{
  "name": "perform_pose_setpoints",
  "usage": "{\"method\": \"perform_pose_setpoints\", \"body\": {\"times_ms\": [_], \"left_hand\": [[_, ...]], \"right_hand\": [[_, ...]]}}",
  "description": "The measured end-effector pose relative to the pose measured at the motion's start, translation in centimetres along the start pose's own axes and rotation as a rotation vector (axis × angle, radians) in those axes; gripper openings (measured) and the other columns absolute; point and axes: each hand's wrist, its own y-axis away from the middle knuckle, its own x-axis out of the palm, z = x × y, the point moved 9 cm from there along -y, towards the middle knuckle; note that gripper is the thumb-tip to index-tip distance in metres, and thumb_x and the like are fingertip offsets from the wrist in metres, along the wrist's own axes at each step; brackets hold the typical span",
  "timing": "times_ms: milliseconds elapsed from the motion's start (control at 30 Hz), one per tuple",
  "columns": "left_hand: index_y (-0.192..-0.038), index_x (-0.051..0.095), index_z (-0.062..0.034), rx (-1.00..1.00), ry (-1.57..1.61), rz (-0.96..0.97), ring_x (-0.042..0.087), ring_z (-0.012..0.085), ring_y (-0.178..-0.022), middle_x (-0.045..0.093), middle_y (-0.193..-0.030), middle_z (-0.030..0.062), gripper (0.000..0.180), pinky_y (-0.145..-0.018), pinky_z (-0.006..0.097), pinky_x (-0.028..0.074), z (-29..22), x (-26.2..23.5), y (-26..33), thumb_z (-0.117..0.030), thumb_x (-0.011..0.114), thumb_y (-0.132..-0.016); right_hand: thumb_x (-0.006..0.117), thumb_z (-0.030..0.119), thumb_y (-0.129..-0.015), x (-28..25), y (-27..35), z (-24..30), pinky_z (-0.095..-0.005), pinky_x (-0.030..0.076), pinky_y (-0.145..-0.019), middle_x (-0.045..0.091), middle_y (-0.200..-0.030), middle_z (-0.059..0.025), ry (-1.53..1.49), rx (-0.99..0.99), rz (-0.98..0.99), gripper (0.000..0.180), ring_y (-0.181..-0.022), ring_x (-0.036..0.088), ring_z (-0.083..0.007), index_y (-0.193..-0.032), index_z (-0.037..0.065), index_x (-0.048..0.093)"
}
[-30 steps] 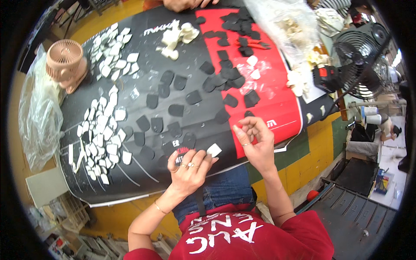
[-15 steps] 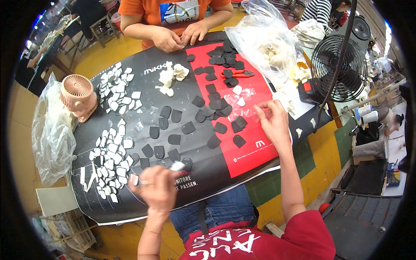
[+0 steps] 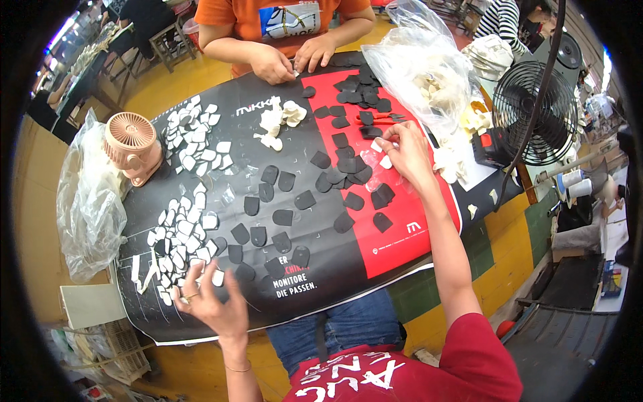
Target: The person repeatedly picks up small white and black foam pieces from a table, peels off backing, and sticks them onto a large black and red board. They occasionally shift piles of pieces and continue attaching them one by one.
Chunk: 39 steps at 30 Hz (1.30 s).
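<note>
My left hand [image 3: 213,309] is open, its fingers spread over the near edge of a heap of small white rounded pieces [image 3: 177,231]. One white piece [image 3: 218,278] shows between its fingers and thumb, apparently lying on the mat. On the red part of the mat, my right hand [image 3: 407,153] has its fingertips closed on a small white piece [image 3: 378,145]. Just below them lies another white piece [image 3: 386,162], beside a clear plastic scrap. Black rounded pieces [image 3: 284,181] are scattered between my hands, some overlapping. Red-handled pliers [image 3: 388,118] lie beyond my right fingertips.
Across the table, a co-worker's hands [image 3: 295,63] hold something small. A peach fan [image 3: 132,147] and a clear plastic bag [image 3: 87,201] stand at left. Cream scraps [image 3: 278,120] lie mid-table. A filled plastic bag [image 3: 425,74] and a black fan [image 3: 536,110] are at right.
My left hand has moved left to the white heap and its fingers have spread. My right hand has reached farther away and closed on a white piece. The view has shifted slightly.
</note>
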Motion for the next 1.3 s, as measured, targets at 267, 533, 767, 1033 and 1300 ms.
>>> {"method": "perform_pose_setpoints", "body": {"times_ms": [267, 533, 767, 1033, 1300], "left_hand": [[-0.105, 0.072, -0.0157, 0.148, 0.424, 0.152, 0.059, 0.02, -0.103, 0.063, -0.11, 0.0017, 0.03, -0.116, 0.046, 0.016, -9.1, 1.4, 0.7, -0.016, 0.081, -0.077], [-0.1, 0.073, -0.0172, 0.156, 0.473, 0.3, 0.059, 0.0193, -0.102, 0.063, -0.109, -0.0009, 0.023, -0.116, 0.046, 0.016, -10.8, 2.6, 2.8, -0.017, 0.08, -0.078], [-0.098, 0.072, -0.0159, 0.235, 0.528, 0.311, 0.059, 0.023, -0.108, 0.063, -0.11, 0.0017, 0.022, -0.115, 0.048, 0.018, -13.6, 1.4, 2.7, -0.013, 0.079, -0.077], [-0.102, 0.07, -0.0077, 0.266, 1.123, 0.508, 0.063, 0.0237, -0.091, 0.066, -0.099, 0.0069, 0.019, -0.088, 0.039, 0.044, -20.1, 4.1, 0.1, -0.01, 0.075, -0.084], [-0.122, 0.06, -0.0039, 0.392, 1.04, 0.473, 0.062, 0.0327, -0.1, 0.061, -0.109, 0.0163, 0.035, -0.09, 0.043, 0.046, -29.0, 10.6, -5.5, -0.013, 0.068, -0.088]], "right_hand": [[0.076, 0.018, -0.086, -6.9, 3.3, -2.4, -0.0374, 0.052, -0.072, 0.065, -0.094, -0.0131, -0.113, 0.004, -0.353, 0.024, -0.076, 0.065, -0.0248, -0.103, 0.001, 0.07], [0.076, 0.015, -0.084, -11.2, 10.8, -6.7, -0.0422, 0.049, -0.09, 0.061, -0.103, -0.0139, 0.146, 0.133, -0.164, 0.03, -0.1, 0.062, -0.0323, -0.111, 0.006, 0.067], [0.07, 0.014, -0.09, -11.3, 9.8, -6.0, -0.0407, 0.048, -0.081, 0.062, -0.099, -0.0104, 0.221, -0.001, -0.285, 0.01, -0.094, 0.062, -0.0285, -0.095, 0.005, 0.071], [0.063, 0.015, -0.1, -9.2, 12.1, -9.2, -0.0262, 0.047, -0.065, 0.065, -0.085, -0.006, -0.573, 0.324, -0.295, 0.019, -0.073, 0.058, -0.01, -0.101, -0.004, 0.065], [0.06, 0.015, -0.102, -9.9, 12.6, -6.3, -0.0242, 0.048, -0.073, 0.062, -0.089, -0.0056, -0.336, 0.134, -0.248, 0.019, -0.077, 0.06, -0.0099, -0.102, -0.005, 0.06]]}}
